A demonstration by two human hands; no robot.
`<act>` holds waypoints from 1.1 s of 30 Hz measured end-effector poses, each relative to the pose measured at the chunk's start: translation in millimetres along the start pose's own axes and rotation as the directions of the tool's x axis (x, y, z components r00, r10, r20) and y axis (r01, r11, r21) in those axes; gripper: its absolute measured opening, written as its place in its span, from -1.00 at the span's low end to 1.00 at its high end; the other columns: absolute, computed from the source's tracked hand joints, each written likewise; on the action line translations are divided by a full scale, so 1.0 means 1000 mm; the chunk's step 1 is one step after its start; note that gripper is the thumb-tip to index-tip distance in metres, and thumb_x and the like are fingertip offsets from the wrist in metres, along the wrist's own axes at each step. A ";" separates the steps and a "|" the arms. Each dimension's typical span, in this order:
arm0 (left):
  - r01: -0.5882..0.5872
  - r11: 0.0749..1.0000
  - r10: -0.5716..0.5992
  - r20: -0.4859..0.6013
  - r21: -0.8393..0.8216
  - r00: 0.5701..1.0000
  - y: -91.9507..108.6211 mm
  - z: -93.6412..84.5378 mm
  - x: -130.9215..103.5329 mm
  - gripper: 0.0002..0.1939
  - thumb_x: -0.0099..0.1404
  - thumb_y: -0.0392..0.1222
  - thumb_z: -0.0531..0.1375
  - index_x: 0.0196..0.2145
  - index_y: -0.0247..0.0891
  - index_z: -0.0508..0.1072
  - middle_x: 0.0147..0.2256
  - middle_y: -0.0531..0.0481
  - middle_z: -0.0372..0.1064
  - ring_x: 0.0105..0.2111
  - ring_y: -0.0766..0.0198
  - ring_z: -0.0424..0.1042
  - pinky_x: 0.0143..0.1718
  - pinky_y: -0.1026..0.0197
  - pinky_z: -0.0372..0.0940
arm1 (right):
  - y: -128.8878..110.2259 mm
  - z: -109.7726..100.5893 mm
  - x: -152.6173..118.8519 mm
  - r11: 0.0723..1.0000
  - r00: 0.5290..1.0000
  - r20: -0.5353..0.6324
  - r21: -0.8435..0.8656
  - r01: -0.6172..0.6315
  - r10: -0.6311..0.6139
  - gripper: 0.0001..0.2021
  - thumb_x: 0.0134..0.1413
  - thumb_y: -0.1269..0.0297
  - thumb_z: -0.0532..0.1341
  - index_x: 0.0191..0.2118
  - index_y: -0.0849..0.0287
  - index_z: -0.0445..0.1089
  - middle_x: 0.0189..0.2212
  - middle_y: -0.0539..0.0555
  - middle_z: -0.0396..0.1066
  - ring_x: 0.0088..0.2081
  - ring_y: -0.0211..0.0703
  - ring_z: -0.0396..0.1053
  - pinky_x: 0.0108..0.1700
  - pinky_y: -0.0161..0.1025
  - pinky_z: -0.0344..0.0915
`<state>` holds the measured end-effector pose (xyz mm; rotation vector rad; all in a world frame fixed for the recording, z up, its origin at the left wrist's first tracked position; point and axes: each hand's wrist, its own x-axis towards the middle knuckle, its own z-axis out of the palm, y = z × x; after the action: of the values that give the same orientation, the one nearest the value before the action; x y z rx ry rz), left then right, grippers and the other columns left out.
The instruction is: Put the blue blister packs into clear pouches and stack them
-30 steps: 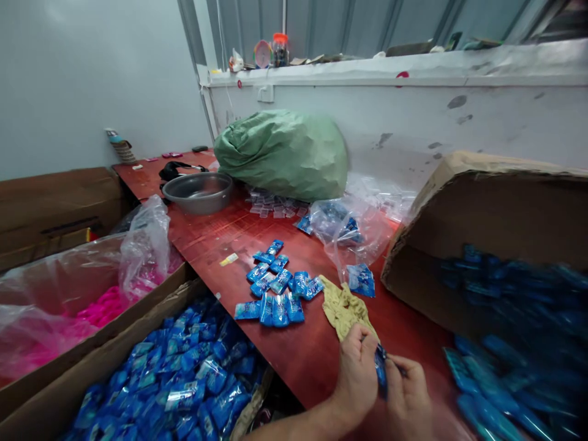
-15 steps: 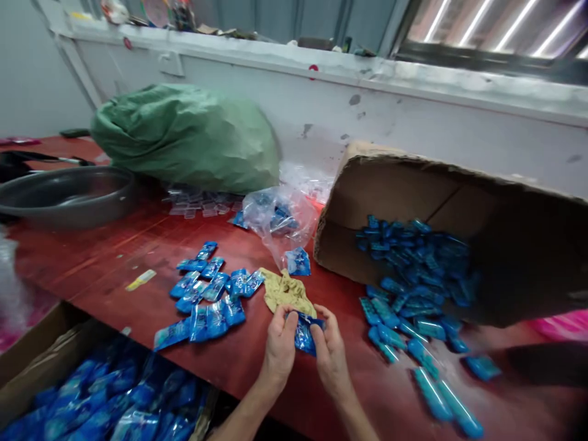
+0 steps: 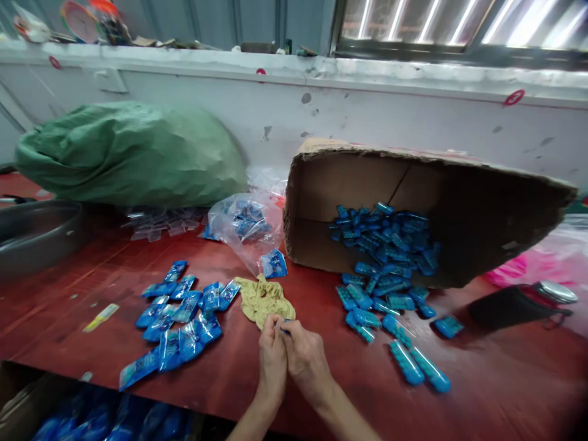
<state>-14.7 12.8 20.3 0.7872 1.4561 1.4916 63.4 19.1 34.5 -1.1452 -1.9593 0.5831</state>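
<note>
My left hand [image 3: 272,355] and my right hand [image 3: 305,358] are together at the front middle of the red table, fingers closed on a blue packet [image 3: 285,326] that is mostly hidden by them. Just behind them lies a crumpled yellow cloth [image 3: 264,299]. Several blue packets [image 3: 187,307] lie in a loose group to the left. Behind the cloth, a single blue packet [image 3: 274,264] rests by a clear plastic bag [image 3: 245,223] with blue items in it. On the right, blue capsule-shaped tubes [image 3: 395,300] spill out of a tipped cardboard box [image 3: 316,245].
A large green sack [image 3: 133,153] lies against the wall, with a grey basin [image 3: 39,236] at the left. A black bottle [image 3: 512,306] lies at the right near pink plastic. Below the table's front edge, a box holds blue packets [image 3: 114,422].
My hands have come together, and the blue packet, held flat between them before, is now mostly covered by my fingers. The view has turned right, bringing the whole bottle into sight.
</note>
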 end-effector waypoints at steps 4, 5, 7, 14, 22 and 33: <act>-0.061 0.993 0.071 -0.093 0.105 0.993 0.005 0.007 -0.007 -0.77 0.06 0.01 0.10 -0.52 -0.22 0.31 -0.60 0.10 0.21 -0.57 0.33 0.19 -0.51 0.29 0.14 | 0.007 -0.012 0.017 0.980 0.985 0.019 0.102 -0.172 0.171 -0.81 0.14 0.30 -0.05 -0.40 0.12 0.26 -0.61 -0.06 0.31 -0.61 -0.29 0.27 -0.56 -0.41 0.10; -0.067 0.990 0.080 -0.106 0.122 0.991 0.006 0.007 -0.007 -0.76 0.06 0.01 0.11 -0.53 -0.22 0.31 -0.60 0.10 0.21 -0.58 0.33 0.18 -0.51 0.29 0.14 | 0.008 -0.011 0.016 0.966 0.976 0.002 0.138 -0.216 0.218 -0.81 0.14 0.30 -0.06 -0.41 0.12 0.24 -0.62 -0.07 0.28 -0.62 -0.30 0.25 -0.57 -0.42 0.09; -0.068 0.991 0.080 -0.101 0.118 0.992 0.009 0.008 -0.005 -0.76 0.06 0.02 0.11 -0.53 -0.22 0.30 -0.61 0.12 0.18 -0.58 0.34 0.17 -0.53 0.30 0.13 | 0.010 -0.006 0.008 0.940 0.953 -0.061 0.193 -0.281 0.297 -0.81 0.15 0.29 -0.07 -0.42 0.13 0.21 -0.63 -0.08 0.26 -0.61 -0.29 0.25 -0.57 -0.41 0.10; -0.074 0.996 0.075 -0.021 0.039 0.997 0.010 0.016 0.010 -0.70 0.02 0.07 0.13 -0.59 -0.23 0.26 -0.63 0.13 0.15 -0.58 0.35 0.17 -0.52 0.30 0.15 | 0.004 -0.002 0.001 0.978 0.981 -0.156 0.190 -0.087 0.118 -0.83 0.12 0.29 -0.04 -0.33 0.16 0.27 -0.58 0.00 0.32 -0.60 -0.27 0.26 -0.54 -0.36 0.13; -0.071 0.996 0.076 -0.125 0.046 0.989 0.018 0.022 0.004 -0.77 0.07 0.01 0.10 -0.50 -0.22 0.26 -0.61 0.15 0.17 -0.61 0.38 0.16 -0.57 0.33 0.13 | 0.008 0.004 0.009 0.806 0.871 -0.205 0.515 -0.292 0.447 -0.83 0.13 0.24 -0.06 -0.38 0.16 0.19 -0.59 -0.07 0.23 -0.58 -0.30 0.23 -0.54 -0.41 0.18; 0.320 0.903 -0.309 0.084 -0.288 0.947 0.028 0.028 0.004 -0.74 0.03 -0.01 0.15 -0.49 -0.20 0.15 -0.71 0.27 -0.02 -0.77 0.51 -0.04 -0.75 0.42 -0.11 | 0.012 -0.004 0.005 0.869 0.886 -0.214 0.384 -0.311 0.411 -0.81 0.13 0.29 -0.06 -0.24 0.17 0.25 -0.49 0.00 0.39 -0.53 -0.25 0.34 -0.49 -0.37 0.23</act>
<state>3.9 30.7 50.6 0.3712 1.2233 1.3930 70.9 29.2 30.7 -1.3011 -1.3319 0.8627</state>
